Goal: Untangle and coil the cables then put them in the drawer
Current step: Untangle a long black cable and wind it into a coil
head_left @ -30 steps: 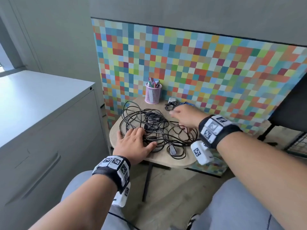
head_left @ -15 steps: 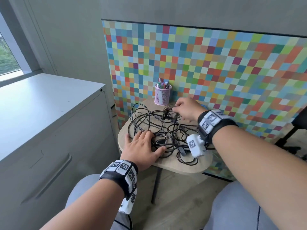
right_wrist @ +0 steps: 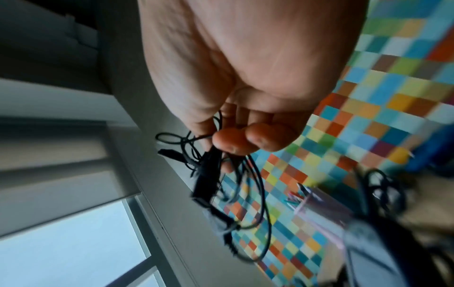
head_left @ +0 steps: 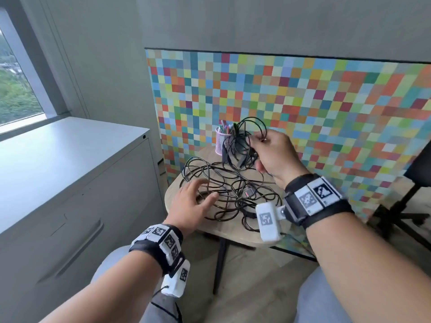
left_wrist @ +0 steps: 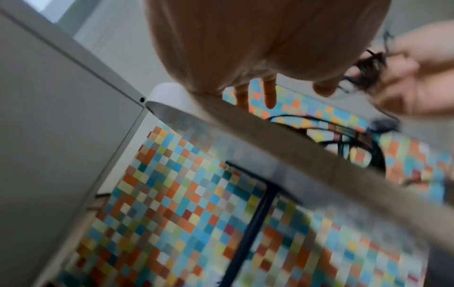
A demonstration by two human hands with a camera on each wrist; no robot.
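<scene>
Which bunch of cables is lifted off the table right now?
The small black cable bundle pinched in the right hand, raised beside the pink pen cup. The big tangle lies on the table under the left hand.

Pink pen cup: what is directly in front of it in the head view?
The small cable bundle, lifted by the right hand, hangs before the pink pen cup. The cup's right side is covered; pens show on top.

Two hands [head_left: 191, 203]; one pen cup [head_left: 222, 139]; cables [head_left: 231, 192] uncountable, perhaps several.

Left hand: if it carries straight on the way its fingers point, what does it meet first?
Probably the tangled black cables on the small round wooden table; the left hand fingers already reach their near loops, though depth is unclear.
</scene>
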